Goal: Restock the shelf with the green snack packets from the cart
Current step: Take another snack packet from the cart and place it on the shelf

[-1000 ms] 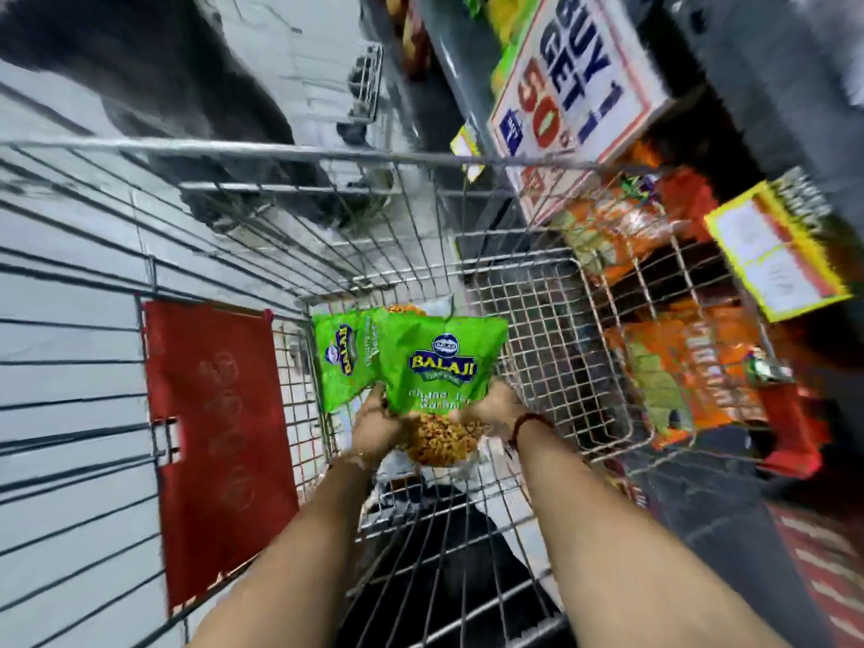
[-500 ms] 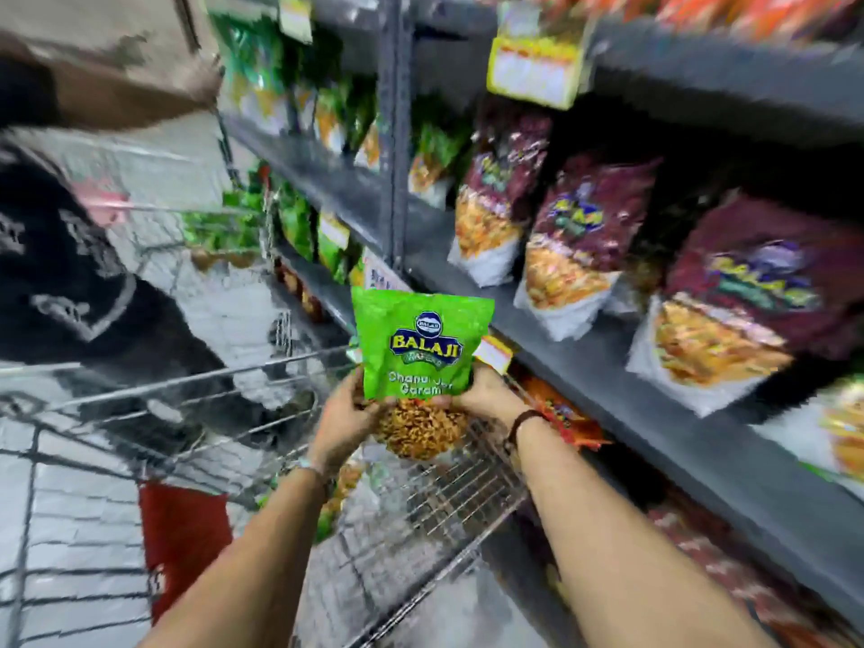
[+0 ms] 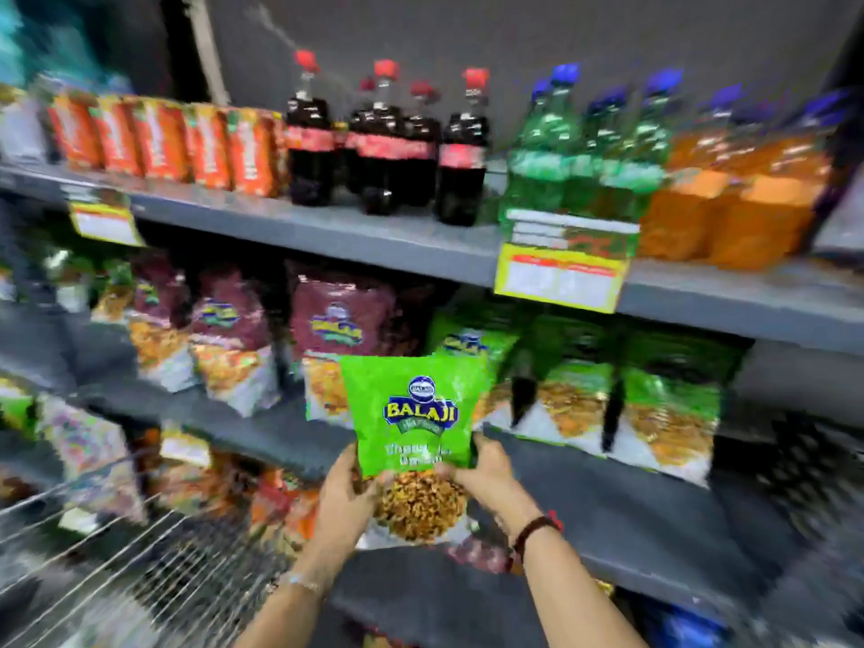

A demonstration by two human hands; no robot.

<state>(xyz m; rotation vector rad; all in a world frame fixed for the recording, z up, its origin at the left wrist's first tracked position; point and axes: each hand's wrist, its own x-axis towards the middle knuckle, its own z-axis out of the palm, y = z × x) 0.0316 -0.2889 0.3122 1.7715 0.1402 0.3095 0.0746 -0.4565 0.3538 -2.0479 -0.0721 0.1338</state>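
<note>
A green snack packet (image 3: 411, 413) stands upright between my hands, in front of the middle grey shelf (image 3: 608, 498). My left hand (image 3: 346, 493) grips its lower left edge. My right hand (image 3: 486, 474) grips its lower right edge. Behind it on that shelf stand more green snack packets (image 3: 664, 404) in a row at the right. The wire cart (image 3: 117, 568) shows at the lower left; what it holds is blurred.
Maroon snack packets (image 3: 224, 339) fill the shelf left of the green row. The upper shelf (image 3: 327, 231) carries orange packs, dark cola bottles (image 3: 383, 142), green bottles and orange drinks. A yellow price tag (image 3: 561, 278) hangs from its edge. Lower shelves hold mixed packets.
Both hands have carried the green packet up out of the cart and rightwards to the shelf. My view has swung from the cart to face the shelves head-on.
</note>
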